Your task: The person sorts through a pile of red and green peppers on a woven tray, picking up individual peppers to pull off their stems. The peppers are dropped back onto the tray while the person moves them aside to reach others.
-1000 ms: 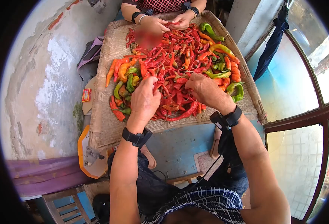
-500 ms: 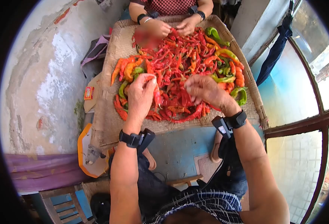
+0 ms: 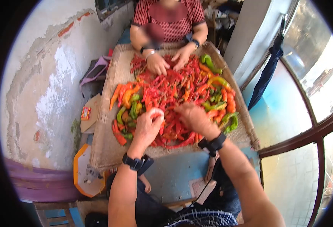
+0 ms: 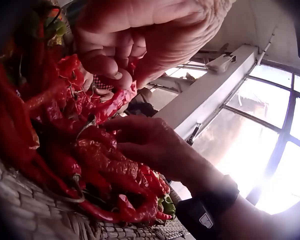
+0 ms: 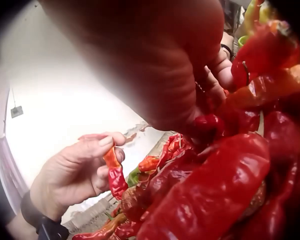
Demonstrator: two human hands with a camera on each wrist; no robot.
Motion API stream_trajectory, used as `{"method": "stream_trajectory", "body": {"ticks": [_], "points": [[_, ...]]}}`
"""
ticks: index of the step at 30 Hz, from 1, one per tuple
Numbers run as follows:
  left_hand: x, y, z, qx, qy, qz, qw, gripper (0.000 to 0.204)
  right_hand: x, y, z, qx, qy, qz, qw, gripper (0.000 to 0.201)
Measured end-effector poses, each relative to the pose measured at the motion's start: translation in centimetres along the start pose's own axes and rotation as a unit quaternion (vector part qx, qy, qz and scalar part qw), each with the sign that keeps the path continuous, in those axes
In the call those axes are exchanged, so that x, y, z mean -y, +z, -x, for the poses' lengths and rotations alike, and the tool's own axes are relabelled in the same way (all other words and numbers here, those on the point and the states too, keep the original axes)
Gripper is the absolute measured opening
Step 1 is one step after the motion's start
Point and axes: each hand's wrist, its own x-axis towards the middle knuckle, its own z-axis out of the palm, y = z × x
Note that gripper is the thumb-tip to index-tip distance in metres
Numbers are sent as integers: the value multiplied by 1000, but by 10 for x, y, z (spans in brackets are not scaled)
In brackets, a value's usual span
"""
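Observation:
My left hand [image 3: 148, 126] pinches a red chili pepper [image 5: 116, 175] between thumb and fingertips, above the near left part of the pile. In the right wrist view this pepper hangs down, orange near the top and wrinkled red below. My right hand [image 3: 195, 117] reaches into the heap of red chili peppers [image 3: 172, 94], to the right of the left hand. Peppers and the hand itself hide its fingertips in the right wrist view, so I cannot tell whether it grips one. In the left wrist view, the right hand [image 4: 150, 145] lies low against the wrinkled peppers.
A wide woven tray [image 3: 115, 62] carries the pile. Green peppers [image 3: 230, 122] lie at the right side, more green and orange ones [image 3: 125, 96] at the left. Across the tray, another person's hands [image 3: 159, 64] touch the peppers. A folded umbrella [image 3: 266, 75] hangs by the window.
The left hand has come up from the pile with a pepper. The right hand, raised half a second ago, is back down among the peppers. The other person's hands have lowered; the view has tilted up.

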Motion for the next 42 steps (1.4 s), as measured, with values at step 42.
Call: {"method": "stream_trajectory", "body": {"ticks": [42], "points": [[-30,9,14,37,126,-157,979,10,36,-38,7,79,147,-574,802,9]]}}
